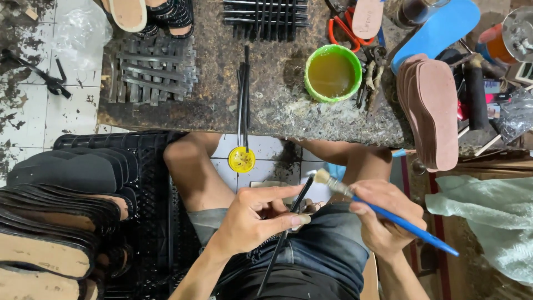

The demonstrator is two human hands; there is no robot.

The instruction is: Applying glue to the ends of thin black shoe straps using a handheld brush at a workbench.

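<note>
My left hand pinches a thin black strap strip over my lap, the strip running from upper right down to lower left. My right hand grips a blue-handled brush, whose pale bristles sit just above the upper end of the strip. A green cup of amber glue stands on the stained workbench ahead. Several more black strips lie on the bench, hanging over its near edge beside a small yellow lid.
Stacked black-and-tan soles fill a black crate at my left. Pink insoles and a blue insole lie at right, near orange scissors. Rows of glued strips cover the bench's left. A pale green cloth lies lower right.
</note>
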